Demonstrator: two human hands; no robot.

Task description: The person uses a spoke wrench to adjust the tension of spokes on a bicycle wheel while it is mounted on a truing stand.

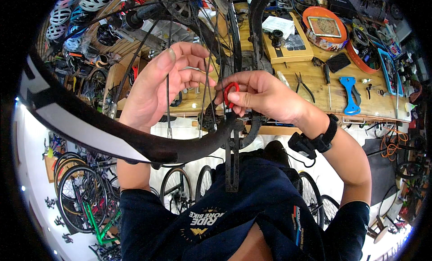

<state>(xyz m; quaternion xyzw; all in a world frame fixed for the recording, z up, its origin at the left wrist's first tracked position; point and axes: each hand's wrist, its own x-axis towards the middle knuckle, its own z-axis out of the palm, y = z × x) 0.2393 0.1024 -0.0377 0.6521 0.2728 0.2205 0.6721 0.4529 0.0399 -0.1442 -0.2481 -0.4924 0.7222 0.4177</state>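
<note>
A black bicycle rim with pale grey markings [103, 130] curves across the view, held in a dark metal stand [232, 175]. My right hand [263, 96] pinches a small red tool [233, 87], probably a spoke wrench, at a spoke just above the rim. My left hand [168, 85] is among the spokes to the left, palm turned inward, fingers apart and loosely curled near or against the spokes; I cannot tell whether they press on one. A black strapped device [328, 132] is on my right wrist.
The wooden workbench [288, 108] holds pliers [303, 87], a screwdriver [328, 81], a blue tool [351, 94], a cardboard box [288, 51] and orange round trays [324, 20]. Helmets [92, 0] are at upper left. Several bicycles [85, 198] stand around below.
</note>
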